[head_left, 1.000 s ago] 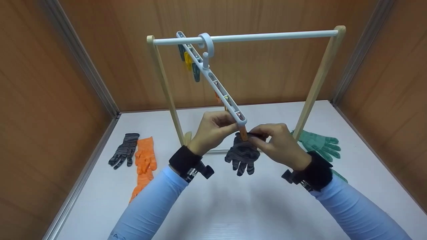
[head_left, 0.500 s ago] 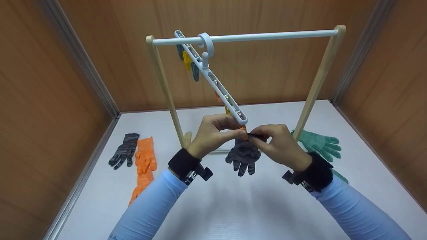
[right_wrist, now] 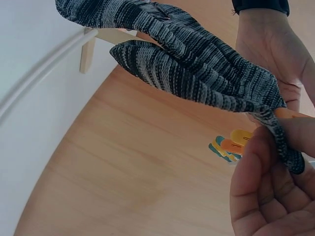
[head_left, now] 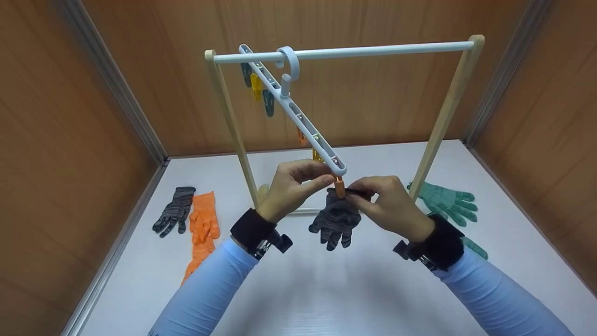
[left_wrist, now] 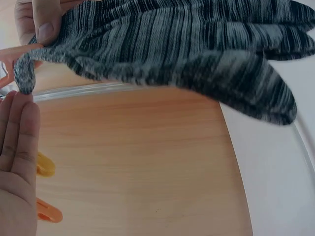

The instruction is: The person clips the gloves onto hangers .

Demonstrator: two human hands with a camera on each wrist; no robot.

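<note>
Since a second ago the white plastic clip hanger [head_left: 293,108] has swung a little leftward on the pale rail [head_left: 345,51] of the wooden-legged drying rack, and the grey-and-black striped knit glove [head_left: 336,218] has drifted left with it, now hanging lower beneath both hands. Left hand [head_left: 287,186] has thumb and forefinger curled up at the orange plastic clothes peg [head_left: 340,185] on the hanger's near end, seemingly to steady or squeeze it; whether it truly pinches the peg cannot be told. Right hand [head_left: 389,203], just right of the peg, pinches the glove's cuff [right_wrist: 283,142] and feeds it toward the peg, fingers of the glove dangling below. Left of the left forearm lie another striped glove [head_left: 173,211] and an orange glove [head_left: 203,224]; beyond the right wrist, a green glove [head_left: 445,200]. No writing is legible anywhere.
</note>
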